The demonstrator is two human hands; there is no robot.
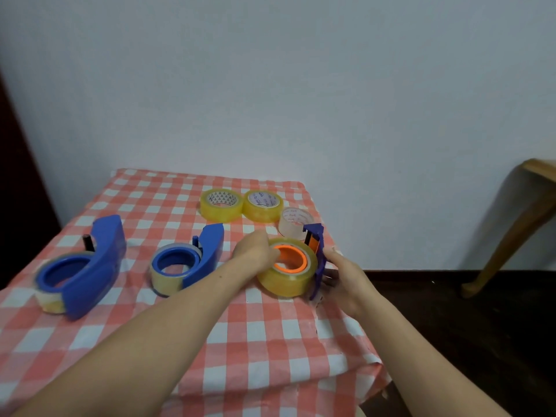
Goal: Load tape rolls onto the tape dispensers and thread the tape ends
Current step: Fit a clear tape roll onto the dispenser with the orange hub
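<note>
A yellowish tape roll [287, 279] sits on the orange hub [291, 259] of a purple dispenser [319, 260] near the table's right edge. My left hand [254, 251] grips the roll at its left rim, fingers reaching into the hub. My right hand [343, 276] holds the purple dispenser's frame from the right side. Two blue dispensers lie to the left, a big one [90, 266] and a smaller one [192, 260], each with a clear tape roll on it.
Two yellow tape rolls [221, 204] [262, 205] and a clear roll [296, 222] lie at the back of the red-checked tablecloth [240, 341]. The table's right edge drops just beyond my right hand. A wooden furniture leg [505, 236] stands at the right.
</note>
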